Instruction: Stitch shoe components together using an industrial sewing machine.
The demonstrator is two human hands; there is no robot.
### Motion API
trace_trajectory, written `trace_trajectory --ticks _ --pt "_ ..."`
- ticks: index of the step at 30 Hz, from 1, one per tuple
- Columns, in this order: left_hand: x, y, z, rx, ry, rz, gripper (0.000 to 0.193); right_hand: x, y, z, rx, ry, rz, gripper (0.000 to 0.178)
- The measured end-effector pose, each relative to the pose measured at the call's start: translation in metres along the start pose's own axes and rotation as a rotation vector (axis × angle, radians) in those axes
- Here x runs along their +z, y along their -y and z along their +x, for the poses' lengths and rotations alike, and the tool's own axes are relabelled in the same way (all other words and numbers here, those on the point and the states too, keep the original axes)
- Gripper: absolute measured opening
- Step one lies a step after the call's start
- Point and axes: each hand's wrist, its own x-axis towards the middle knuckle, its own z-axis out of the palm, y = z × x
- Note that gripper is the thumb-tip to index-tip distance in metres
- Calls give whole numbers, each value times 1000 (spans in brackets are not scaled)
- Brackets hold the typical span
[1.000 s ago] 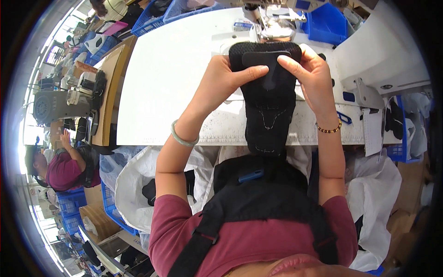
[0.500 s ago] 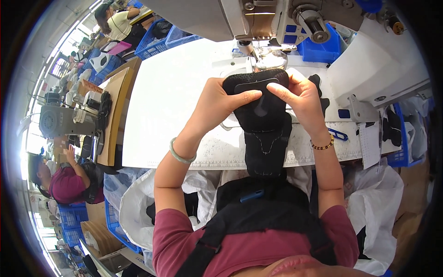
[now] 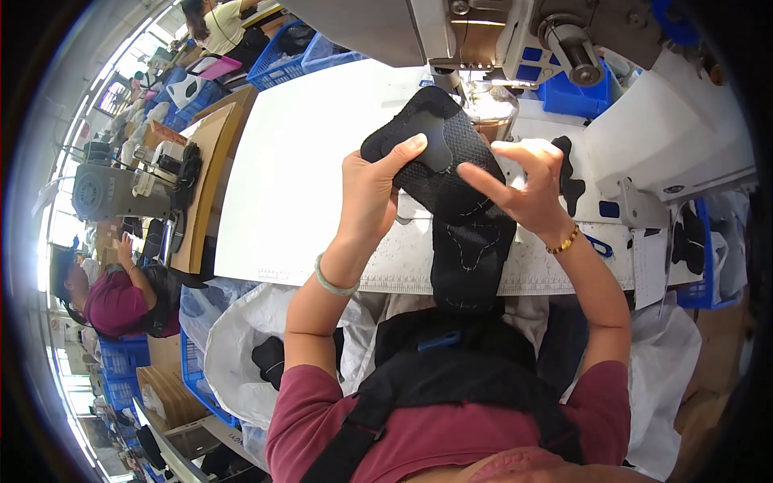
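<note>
A black padded mesh fabric piece [image 3: 469,153] with a smooth dark grey patch is held tilted above the table, in front of the sewing machine. My left hand [image 3: 366,193] grips its left edge, thumb on top of the patch and the other fingers hidden beneath. Close to the piece's right edge, my right hand [image 3: 535,189] has its fingers apart and holds nothing. Under the mesh piece lies another black fabric piece [image 3: 471,274] with white dashed lines, reaching over the table's front edge toward my apron.
The sewing machine head [image 3: 515,36] overhangs the white table [image 3: 298,161]. Small black cut pieces [image 3: 570,177] and a blue-handled tool [image 3: 597,246] lie to the right. A blue bin [image 3: 573,95] stands behind. White sacks [image 3: 233,338] hang below the front edge; a co-worker [image 3: 119,302] sits left.
The mesh piece has turned and tilted, showing more of its patch and mesh. My right hand has let go of it and moved slightly down and right.
</note>
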Motion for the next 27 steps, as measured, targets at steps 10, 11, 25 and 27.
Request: trace_trajectory --ticks 10,11,25,27 --pt "4 -4 2 -33 -124 -72 21 16 -2 22 -65 -66 -51 44" --pt "4 -4 5 -83 -111 -105 21 15 -4 23 -55 -35 -54 43" --pt "16 -1 55 -32 180 -75 15 -5 -30 26 199 24 205 45" --pt "13 0 57 -20 183 -84 13 -6 -29 27 184 35 218 44"
